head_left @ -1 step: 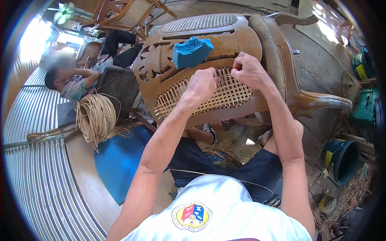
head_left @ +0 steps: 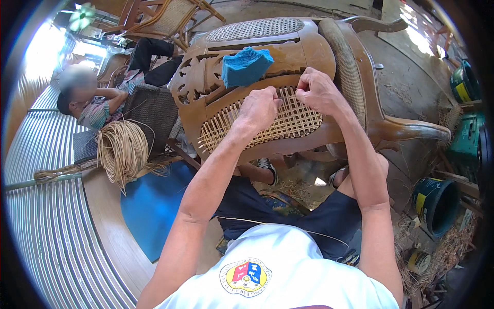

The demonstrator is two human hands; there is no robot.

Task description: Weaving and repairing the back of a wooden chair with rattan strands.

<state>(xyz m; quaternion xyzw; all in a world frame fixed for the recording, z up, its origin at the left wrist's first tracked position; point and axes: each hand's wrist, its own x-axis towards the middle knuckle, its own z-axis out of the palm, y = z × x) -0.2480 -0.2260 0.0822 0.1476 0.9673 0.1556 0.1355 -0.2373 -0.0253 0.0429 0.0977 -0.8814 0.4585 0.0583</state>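
A wooden chair (head_left: pixel 309 54) with carved parts lies tipped in front of me. Its near panel holds an open lattice of woven cane strips (head_left: pixel 298 122), with loose ends sticking out along the left rim. Over the middle of this lattice my left hand (head_left: pixel 259 109) is closed, fingertips pressed together. To its right, by the panel's far rim, my right hand (head_left: pixel 320 92) makes a pinch. Whatever thin piece either hand grips is too small to make out. A blue sponge-like block (head_left: pixel 246 67) rests on the carved wood just beyond my left hand.
A coil of cane strands (head_left: pixel 122 152) hangs at the left, near a seated person (head_left: pixel 105 105). Dark buckets (head_left: pixel 436 206) and cane scraps lie at the right. A curved chair leg (head_left: pixel 411 129) juts out to the right. Another cane chair (head_left: pixel 172 18) stands behind.
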